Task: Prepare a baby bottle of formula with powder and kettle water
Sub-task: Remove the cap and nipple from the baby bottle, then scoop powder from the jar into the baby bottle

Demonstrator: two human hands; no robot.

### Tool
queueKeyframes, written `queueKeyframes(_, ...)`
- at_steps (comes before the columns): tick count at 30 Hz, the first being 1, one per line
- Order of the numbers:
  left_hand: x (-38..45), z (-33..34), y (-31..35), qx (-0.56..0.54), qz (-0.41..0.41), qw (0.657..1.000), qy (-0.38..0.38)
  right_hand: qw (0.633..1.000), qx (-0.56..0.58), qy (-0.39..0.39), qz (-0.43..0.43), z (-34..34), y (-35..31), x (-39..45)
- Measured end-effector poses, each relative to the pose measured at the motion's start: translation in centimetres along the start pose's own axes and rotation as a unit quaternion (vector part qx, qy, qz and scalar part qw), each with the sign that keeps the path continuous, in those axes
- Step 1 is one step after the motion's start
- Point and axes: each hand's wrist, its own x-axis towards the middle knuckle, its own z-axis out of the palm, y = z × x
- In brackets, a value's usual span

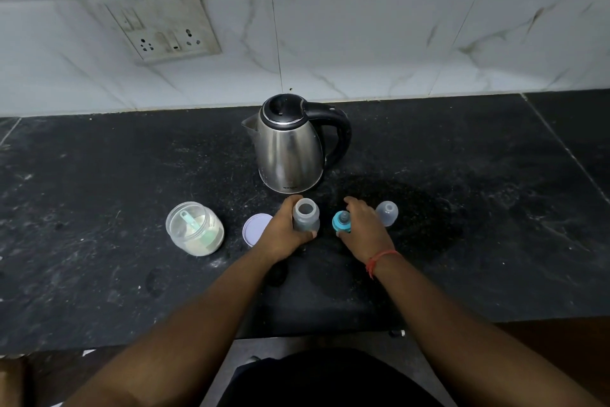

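Bottle-opening step, by the look of it: left hand (284, 235) grip curled round the open bottle (306, 216) at frame centre, right hand (363, 228) grip pinching the blue teat ring (341, 221); powder jar (194, 228) at lower left likely next.

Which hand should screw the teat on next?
Right, probably. The right hand already holds the blue teat ring beside the open bottle, which the left hand grips upright on the counter, steadying it.
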Motion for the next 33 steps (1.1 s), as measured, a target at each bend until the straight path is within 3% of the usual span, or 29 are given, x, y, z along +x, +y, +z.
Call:
queueKeyframes(4,-1.0,-1.2,0.8,-0.03,0.0,1.0,-0.001,0.999,0.026,0.013,-0.015,-1.1,-0.4,-0.7)
queueKeyframes(10,-4.4,-4.6,3.0,0.003,0.079,0.992,0.094,0.984,0.048,0.149,-0.089,-2.9,-2.6,-2.6)
queueKeyframes(14,-6.0,-7.7,2.8,0.033,0.138,0.98,0.141,0.971,0.059,0.186,-0.138,-3.2,-5.7,-2.8)
queueKeyframes(24,-10.0,-15.0,-2.4,0.077,0.077,0.971,0.211,0.95,0.125,0.087,-0.273,2.0,-15.4,-1.8)
queueKeyframes(33,-12.0,-17.8,-7.2,0.045,0.022,0.981,0.188,0.961,0.163,-0.029,-0.219,7.3,-19.8,0.5)
